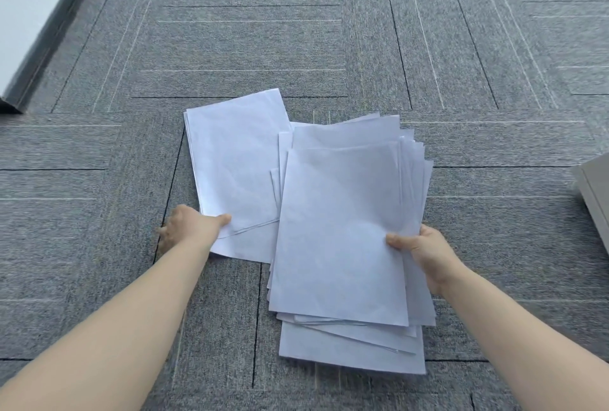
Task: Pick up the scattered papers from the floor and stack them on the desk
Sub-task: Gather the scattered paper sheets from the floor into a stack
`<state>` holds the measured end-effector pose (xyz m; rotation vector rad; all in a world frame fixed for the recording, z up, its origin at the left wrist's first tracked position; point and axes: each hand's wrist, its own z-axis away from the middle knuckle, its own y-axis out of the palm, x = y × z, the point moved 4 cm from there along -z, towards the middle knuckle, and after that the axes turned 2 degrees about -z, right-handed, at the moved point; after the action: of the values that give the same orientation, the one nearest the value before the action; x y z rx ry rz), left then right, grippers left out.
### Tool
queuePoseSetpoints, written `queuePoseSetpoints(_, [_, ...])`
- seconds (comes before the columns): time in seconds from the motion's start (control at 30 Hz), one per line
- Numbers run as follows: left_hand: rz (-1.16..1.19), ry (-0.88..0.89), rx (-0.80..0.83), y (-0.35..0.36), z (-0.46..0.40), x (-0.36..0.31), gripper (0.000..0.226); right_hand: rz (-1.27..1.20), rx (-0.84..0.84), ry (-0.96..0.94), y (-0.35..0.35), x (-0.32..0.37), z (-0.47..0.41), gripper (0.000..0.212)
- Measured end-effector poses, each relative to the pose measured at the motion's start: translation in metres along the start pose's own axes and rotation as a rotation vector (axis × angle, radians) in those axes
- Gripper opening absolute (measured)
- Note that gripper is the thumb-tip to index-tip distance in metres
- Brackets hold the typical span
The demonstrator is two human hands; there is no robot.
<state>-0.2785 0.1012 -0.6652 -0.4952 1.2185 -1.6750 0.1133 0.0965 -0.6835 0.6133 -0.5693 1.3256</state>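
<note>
The right hand pinches a fanned bundle of white sheets by its right edge, thumb on top, keeping it together, while the left hand closes its fingers on the near corner of the smaller pile lying on the carpet floor, seemingly to merge both.

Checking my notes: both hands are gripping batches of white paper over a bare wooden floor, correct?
Not quite: the head view shows grey carpet tiles, not wood. The left hand and right hand do each grip white paper sheets.
</note>
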Motion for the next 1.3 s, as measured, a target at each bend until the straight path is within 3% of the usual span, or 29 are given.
queuePoseSetpoints(0.07, [0.052,0.010,0.052,0.003,-0.002,-0.001,0.076,0.000,0.001,0.000,0.001,0.000,0.001,0.021])
queuePoseSetpoints(0.17, [0.199,0.051,0.110,0.005,0.002,-0.003,0.044,-0.003,0.006,0.001,0.000,0.000,0.002,0.022])
queuePoseSetpoints(0.33, [0.379,0.165,0.087,0.002,0.009,0.000,0.013,0.003,-0.013,-0.019,-0.006,0.004,0.005,0.022])
queuePoseSetpoints(0.47, [0.496,0.234,0.063,-0.007,0.010,0.010,0.010,-0.018,-0.065,-0.051,-0.010,0.009,0.007,0.021])
queuePoseSetpoints(0.6, [0.753,0.160,0.087,-0.018,0.004,0.026,0.015,-0.021,-0.114,-0.089,-0.014,0.017,0.008,0.020])
queuePoseSetpoints(0.9, [1.092,0.046,0.234,-0.029,0.000,0.051,0.026,0.023,-0.171,-0.127,-0.027,0.026,0.011,0.018])
queuePoseSetpoints(1.07, [1.094,0.098,0.419,-0.018,0.029,0.034,0.017,0.044,-0.111,-0.107,-0.013,0.023,0.014,0.019])
queuePoseSetpoints(1.3, [0.933,0.170,0.541,0.020,0.070,0.010,0.017,-0.023,-0.029,-0.023,0.009,0.017,0.018,0.018])
